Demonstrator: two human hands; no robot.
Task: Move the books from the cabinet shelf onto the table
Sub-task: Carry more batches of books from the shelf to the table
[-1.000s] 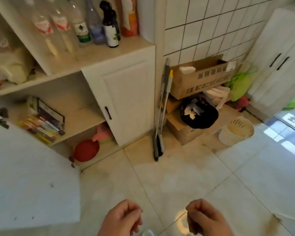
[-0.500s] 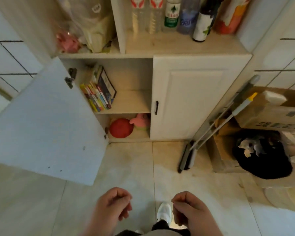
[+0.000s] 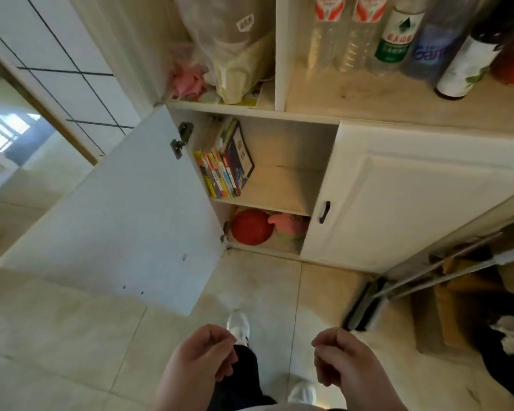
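Left hand [image 3: 201, 361] and right hand [image 3: 343, 363]: fingers loosely curled, holding nothing, both low over the floor [image 3: 72, 336]. Books [image 3: 224, 166] stand leaning on the cabinet shelf [image 3: 279, 191], well beyond the fingers, behind the open door [image 3: 116, 218]. Red ball [image 3: 251, 226] on the shelf below.

Bottles [image 3: 395, 34] — tops cut off

Multicoloured books [image 3: 223, 170], red ball [image 3: 251, 226], white cabinet door [image 3: 125, 221], beige floor tiles [image 3: 57, 336].
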